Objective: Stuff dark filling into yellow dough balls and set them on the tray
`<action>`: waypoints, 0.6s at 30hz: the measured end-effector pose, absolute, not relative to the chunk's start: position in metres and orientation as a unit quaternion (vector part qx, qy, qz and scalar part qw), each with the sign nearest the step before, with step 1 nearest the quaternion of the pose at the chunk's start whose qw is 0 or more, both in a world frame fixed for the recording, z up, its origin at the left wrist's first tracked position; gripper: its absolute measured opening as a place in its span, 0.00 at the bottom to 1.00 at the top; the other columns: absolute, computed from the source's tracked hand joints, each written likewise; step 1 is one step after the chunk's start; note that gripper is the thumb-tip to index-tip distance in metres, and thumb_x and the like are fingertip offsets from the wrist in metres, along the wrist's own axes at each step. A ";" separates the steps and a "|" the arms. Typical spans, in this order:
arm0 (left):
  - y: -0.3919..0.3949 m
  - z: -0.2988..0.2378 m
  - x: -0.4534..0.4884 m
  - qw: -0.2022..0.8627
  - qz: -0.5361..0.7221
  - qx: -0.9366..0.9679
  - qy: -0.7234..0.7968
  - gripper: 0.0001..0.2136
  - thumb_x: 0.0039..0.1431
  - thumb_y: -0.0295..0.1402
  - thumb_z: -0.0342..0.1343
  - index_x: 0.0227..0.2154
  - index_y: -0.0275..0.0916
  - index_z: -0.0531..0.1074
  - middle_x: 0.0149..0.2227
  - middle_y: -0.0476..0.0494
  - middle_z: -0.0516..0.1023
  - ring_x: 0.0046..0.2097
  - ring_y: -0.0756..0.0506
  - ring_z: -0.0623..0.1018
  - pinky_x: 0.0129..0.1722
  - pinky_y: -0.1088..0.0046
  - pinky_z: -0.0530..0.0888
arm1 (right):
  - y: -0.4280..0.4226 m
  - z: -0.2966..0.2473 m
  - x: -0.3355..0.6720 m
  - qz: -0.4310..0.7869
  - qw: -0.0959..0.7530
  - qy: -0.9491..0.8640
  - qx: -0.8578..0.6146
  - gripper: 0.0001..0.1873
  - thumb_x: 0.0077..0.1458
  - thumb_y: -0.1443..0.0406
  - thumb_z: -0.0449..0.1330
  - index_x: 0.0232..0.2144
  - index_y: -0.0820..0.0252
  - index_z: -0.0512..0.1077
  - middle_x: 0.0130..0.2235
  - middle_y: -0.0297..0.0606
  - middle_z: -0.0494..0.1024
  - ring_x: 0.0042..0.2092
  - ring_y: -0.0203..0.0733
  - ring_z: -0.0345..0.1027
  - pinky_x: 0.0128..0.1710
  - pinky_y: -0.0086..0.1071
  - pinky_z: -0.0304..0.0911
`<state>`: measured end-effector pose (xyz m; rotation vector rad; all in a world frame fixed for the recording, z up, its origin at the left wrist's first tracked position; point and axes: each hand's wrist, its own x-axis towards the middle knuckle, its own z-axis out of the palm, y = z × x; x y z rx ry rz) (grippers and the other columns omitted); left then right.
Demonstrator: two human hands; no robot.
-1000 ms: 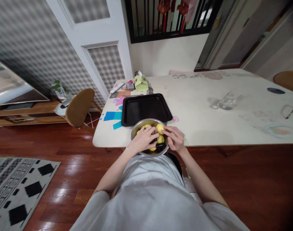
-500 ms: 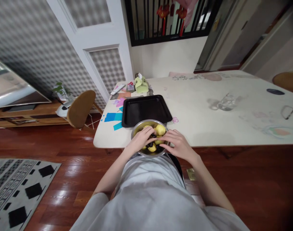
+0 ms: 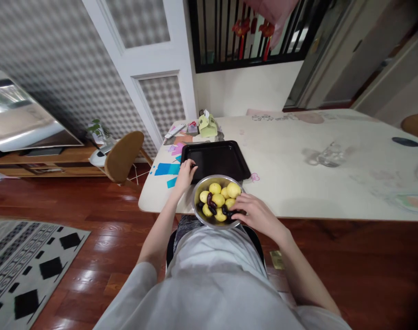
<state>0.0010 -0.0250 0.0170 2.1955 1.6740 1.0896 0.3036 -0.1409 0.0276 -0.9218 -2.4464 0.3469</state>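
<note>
L hand (image 3: 185, 175) pinched, thumb & fingers together on a small dark fruit (image 3: 193, 166), mostly hidden by the fingertips, and it's right over the L edge of the black tray (image 3: 217, 158)! R hand (image 3: 255, 211) meanwhile at the R rim of the metal bowl (image 3: 198, 188), fingertips touching a long dark fruit (image 3: 230, 213); can't tell if they're clamped on it or just resting. Bowl's directly in front of the person, at the near edge of the white tbl (image 3: 284, 183), just beside the tray's near side. Inside, a pile of yellow fruits (image 3: 218, 200), w/ other dark fruits (image 3: 209, 199) lying on top & btwn them. Back L corner of the tbl: green tissue box (image 3: 208, 126), white remote (image 3: 175, 131) nr it. Over on the R, well apart from both hands, a clear glass (image 3: 331, 156). Brown chair (image 3: 124, 156) off the L end.
</note>
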 end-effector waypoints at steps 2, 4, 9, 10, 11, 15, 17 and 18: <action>-0.018 0.006 -0.004 0.084 0.324 0.749 0.572 0.01 0.70 0.27 0.54 0.40 0.40 0.68 0.43 0.40 0.75 0.47 0.41 0.74 0.53 0.59 0.73 | -0.140 0.028 0.302 0.127 0.245 -0.898 -0.342 0.04 0.58 0.66 0.71 0.37 0.55 0.81 0.36 0.37 0.82 0.43 0.47 0.75 0.44 0.39 0.71; -0.016 -0.001 -0.005 0.086 0.313 0.756 0.568 0.02 0.68 0.27 0.55 0.39 0.40 0.68 0.42 0.40 0.76 0.47 0.40 0.74 0.54 0.58 0.73 | -0.140 0.029 0.300 0.121 0.240 -0.901 -0.341 0.05 0.57 0.66 0.72 0.36 0.56 0.80 0.36 0.37 0.82 0.43 0.47 0.75 0.44 0.39 0.72; -0.016 -0.007 -0.007 0.091 0.297 0.771 0.556 0.02 0.68 0.28 0.56 0.40 0.41 0.70 0.42 0.42 0.76 0.49 0.40 0.75 0.56 0.58 0.73 | -0.139 0.043 0.303 0.114 0.275 -0.902 -0.313 0.04 0.60 0.64 0.70 0.38 0.55 0.79 0.38 0.38 0.82 0.43 0.47 0.76 0.45 0.40 0.72; -0.016 -0.006 -0.008 0.092 0.295 0.773 0.554 0.02 0.68 0.28 0.57 0.40 0.41 0.71 0.42 0.42 0.76 0.49 0.40 0.75 0.56 0.58 0.73 | -0.137 0.048 0.304 0.117 0.295 -0.898 -0.306 0.04 0.61 0.63 0.68 0.39 0.55 0.79 0.38 0.38 0.82 0.43 0.46 0.76 0.45 0.40 0.72; -0.015 -0.006 -0.009 0.093 0.295 0.775 0.552 0.02 0.68 0.28 0.57 0.40 0.41 0.71 0.42 0.42 0.76 0.49 0.40 0.75 0.56 0.58 0.73 | -0.133 0.054 0.304 0.120 0.314 -0.893 -0.300 0.04 0.63 0.63 0.67 0.40 0.55 0.80 0.39 0.38 0.83 0.43 0.45 0.76 0.44 0.39 0.72; -0.013 -0.006 -0.012 0.090 0.299 0.778 0.544 0.02 0.67 0.29 0.57 0.41 0.41 0.73 0.46 0.41 0.77 0.51 0.40 0.75 0.58 0.56 0.73 | -0.095 0.078 0.295 0.123 0.344 -0.883 -0.293 0.06 0.64 0.60 0.64 0.39 0.56 0.80 0.36 0.39 0.81 0.40 0.44 0.73 0.40 0.36 0.68; -0.012 -0.007 -0.013 0.090 0.300 0.781 0.541 0.03 0.67 0.29 0.58 0.41 0.41 0.73 0.47 0.41 0.77 0.52 0.40 0.75 0.58 0.56 0.74 | -0.061 0.086 0.282 0.122 0.323 -0.890 -0.298 0.06 0.62 0.60 0.65 0.38 0.56 0.80 0.35 0.38 0.79 0.40 0.43 0.72 0.40 0.34 0.67; -0.012 -0.007 -0.013 0.091 0.299 0.782 0.539 0.03 0.67 0.29 0.58 0.42 0.41 0.74 0.47 0.41 0.77 0.52 0.40 0.76 0.58 0.57 0.74 | -0.042 0.087 0.274 0.120 0.302 -0.896 -0.302 0.06 0.61 0.61 0.65 0.37 0.56 0.80 0.34 0.37 0.79 0.39 0.42 0.72 0.40 0.33 0.65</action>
